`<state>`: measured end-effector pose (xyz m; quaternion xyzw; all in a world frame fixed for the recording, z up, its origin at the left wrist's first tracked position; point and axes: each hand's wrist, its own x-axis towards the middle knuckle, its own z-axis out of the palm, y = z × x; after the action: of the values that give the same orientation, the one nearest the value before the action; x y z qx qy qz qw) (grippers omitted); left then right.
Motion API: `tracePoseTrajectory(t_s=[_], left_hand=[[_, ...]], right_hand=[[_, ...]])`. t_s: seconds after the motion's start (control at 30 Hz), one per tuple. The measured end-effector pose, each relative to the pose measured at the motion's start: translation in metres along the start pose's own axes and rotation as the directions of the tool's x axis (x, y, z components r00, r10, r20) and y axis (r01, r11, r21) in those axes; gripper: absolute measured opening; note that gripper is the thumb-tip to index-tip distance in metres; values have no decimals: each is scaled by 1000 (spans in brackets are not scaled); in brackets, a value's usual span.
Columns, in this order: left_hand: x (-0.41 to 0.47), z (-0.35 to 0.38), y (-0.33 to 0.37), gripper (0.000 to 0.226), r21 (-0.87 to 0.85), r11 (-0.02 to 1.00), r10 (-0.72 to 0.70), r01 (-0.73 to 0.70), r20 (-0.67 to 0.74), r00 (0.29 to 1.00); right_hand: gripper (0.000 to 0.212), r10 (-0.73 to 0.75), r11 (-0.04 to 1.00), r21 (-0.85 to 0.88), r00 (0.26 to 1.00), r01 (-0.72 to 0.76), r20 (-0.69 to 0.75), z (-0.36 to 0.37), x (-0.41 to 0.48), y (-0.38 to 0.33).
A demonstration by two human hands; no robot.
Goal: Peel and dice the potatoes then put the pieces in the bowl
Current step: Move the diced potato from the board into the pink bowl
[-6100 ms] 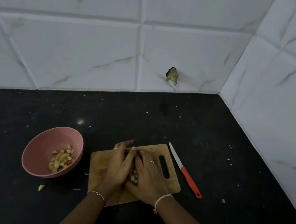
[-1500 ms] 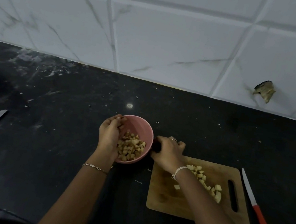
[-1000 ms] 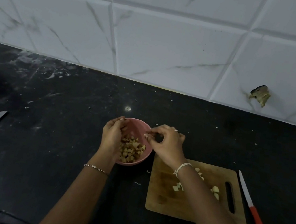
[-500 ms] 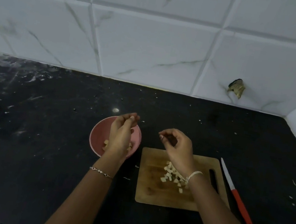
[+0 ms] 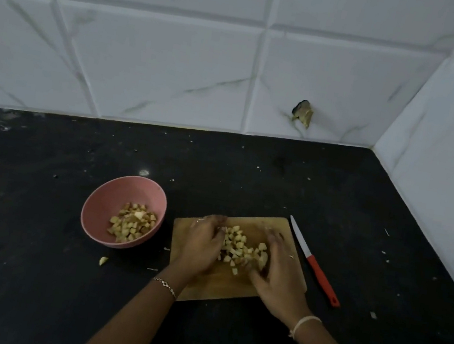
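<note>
1. The potato pieces point(image 5: 239, 246) lie in a loose pile on the cutting board point(image 5: 214, 289); others are already in the pink bowl point(image 5: 102, 206), just left of the board.
2. The left hand point(image 5: 203, 246) and the right hand point(image 5: 278, 276) are half closed, with fingers curved round the pile from both sides.
3. The cubes look light, firm and probably wet and slippery; scooping from below seems safer than pinching.
4. The way to the bowl is short and free; the knife point(image 5: 313, 262) lies just beside the board's right edge.
</note>
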<state>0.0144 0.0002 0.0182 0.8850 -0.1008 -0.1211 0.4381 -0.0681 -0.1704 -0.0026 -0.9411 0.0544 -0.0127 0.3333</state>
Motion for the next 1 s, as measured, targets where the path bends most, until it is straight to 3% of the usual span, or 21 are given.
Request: tracePoseTrajectory(t_s=[0.1, 0.3, 0.53, 0.7, 0.9, 1.0], left_hand=[[1, 7, -6, 33, 9, 1000, -14, 14, -7, 1000], [2, 5, -13, 34, -126, 990, -56, 61, 41, 998], [4, -1, -22, 28, -294, 952, -116, 80, -106, 988], [0, 1, -24, 25, -347, 936, -125, 64, -156, 980], [-5, 8, -25, 28, -311, 949, -6, -56, -195, 981], [-5, 9, -20, 29, -331, 942, 9, -59, -151, 989]], right_hand=[[94, 22, 998, -57, 998, -19, 51, 14, -3, -4], [103, -44, 986, -157, 991, 63, 126, 31, 12, -18], [97, -155, 978, -118, 976, 173, 151, 29, 27, -17], [78, -304, 899, -251, 924, 359, 232, 23, 41, -14], [55, -352, 865, -287, 905, 412, 238, 25, 51, -16], [39, -405, 853, -264, 890, 451, 211, 26, 55, -18]])
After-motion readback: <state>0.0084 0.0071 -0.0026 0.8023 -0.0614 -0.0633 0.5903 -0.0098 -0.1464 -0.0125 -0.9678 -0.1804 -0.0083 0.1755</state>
